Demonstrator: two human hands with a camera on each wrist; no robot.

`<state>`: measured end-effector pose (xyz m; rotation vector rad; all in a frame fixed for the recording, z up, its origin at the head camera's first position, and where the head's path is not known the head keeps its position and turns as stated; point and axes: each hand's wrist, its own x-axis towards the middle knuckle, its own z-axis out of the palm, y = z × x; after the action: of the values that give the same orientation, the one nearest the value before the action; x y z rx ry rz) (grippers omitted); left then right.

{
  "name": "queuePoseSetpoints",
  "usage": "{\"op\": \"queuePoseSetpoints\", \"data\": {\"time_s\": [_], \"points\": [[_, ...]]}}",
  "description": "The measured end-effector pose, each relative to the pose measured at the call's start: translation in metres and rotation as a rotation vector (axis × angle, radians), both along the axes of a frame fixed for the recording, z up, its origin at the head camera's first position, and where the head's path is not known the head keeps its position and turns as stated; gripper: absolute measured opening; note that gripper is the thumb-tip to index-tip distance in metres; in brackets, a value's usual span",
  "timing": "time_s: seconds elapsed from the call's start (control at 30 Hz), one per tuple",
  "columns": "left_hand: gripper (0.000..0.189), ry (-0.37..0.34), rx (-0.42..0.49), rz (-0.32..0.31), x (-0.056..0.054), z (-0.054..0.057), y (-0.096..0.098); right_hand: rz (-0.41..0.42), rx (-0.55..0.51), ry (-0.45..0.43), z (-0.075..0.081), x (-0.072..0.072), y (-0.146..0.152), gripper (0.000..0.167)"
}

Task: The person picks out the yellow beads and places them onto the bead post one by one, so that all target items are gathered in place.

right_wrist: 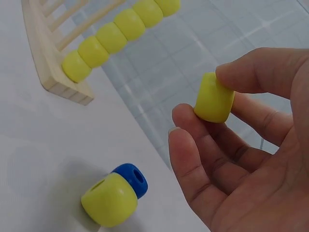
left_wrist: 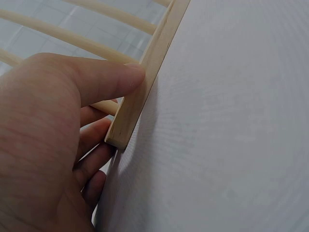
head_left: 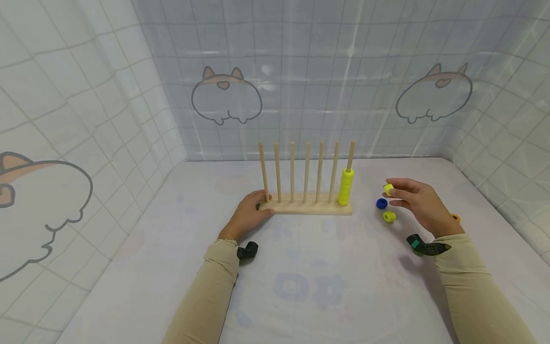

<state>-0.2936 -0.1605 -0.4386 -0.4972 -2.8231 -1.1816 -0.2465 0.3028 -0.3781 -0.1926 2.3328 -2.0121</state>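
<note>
A wooden rack (head_left: 306, 207) with several upright pegs stands on the table; its rightmost peg carries a stack of yellow beads (head_left: 345, 187). My left hand (head_left: 249, 212) grips the left end of the rack's base, thumb on the front edge, as the left wrist view also shows. Right of the rack, my right hand (head_left: 418, 203) pinches a yellow bead (right_wrist: 214, 98) between thumb and fingers, above the table. Below that hand lie a loose yellow bead (right_wrist: 110, 200) and a blue bead (right_wrist: 130, 180), close together.
An orange bead (head_left: 456, 218) shows partly behind the right wrist, and a green thing (head_left: 417, 252) is mostly hidden under the wrist camera. White tiled-pattern cloth (head_left: 326, 86) stands behind and on both sides of the table.
</note>
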Motion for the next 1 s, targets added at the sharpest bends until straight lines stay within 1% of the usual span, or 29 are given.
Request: {"op": "queuePoseSetpoints", "data": {"time_s": [0.17, 0.23, 0.33, 0.47, 0.67, 0.77, 0.87, 1.0], "points": [[0.040, 0.003, -0.002, 0.005, -0.001, -0.001, -0.001, -0.018, 0.043, -0.003, 0.000, -0.001, -0.006, 0.052], [0.040, 0.005, -0.004, 0.008, -0.001, -0.002, -0.001, -0.019, 0.046, -0.001, 0.001, -0.001, -0.007, 0.053], [0.040, -0.001, -0.007, 0.012, 0.000, -0.001, -0.001, -0.008, 0.031, 0.006, 0.002, -0.001, -0.009, 0.051], [0.041, -0.009, -0.003, 0.007, 0.000, 0.000, -0.001, 0.015, -0.023, 0.018, 0.006, 0.000, -0.012, 0.047], [0.040, -0.015, -0.001, 0.018, -0.001, 0.000, 0.000, 0.041, -0.076, 0.027, 0.011, -0.004, -0.018, 0.046], [0.039, -0.019, -0.006, 0.021, -0.001, -0.001, -0.001, 0.027, -0.069, 0.023, 0.011, -0.007, -0.021, 0.048], [0.039, -0.018, -0.005, 0.014, -0.001, -0.001, 0.000, -0.008, -0.053, 0.023, 0.010, -0.009, -0.025, 0.050], [0.040, -0.017, -0.003, 0.004, -0.001, 0.000, 0.000, -0.043, -0.081, 0.039, 0.009, -0.011, -0.027, 0.048]]}}
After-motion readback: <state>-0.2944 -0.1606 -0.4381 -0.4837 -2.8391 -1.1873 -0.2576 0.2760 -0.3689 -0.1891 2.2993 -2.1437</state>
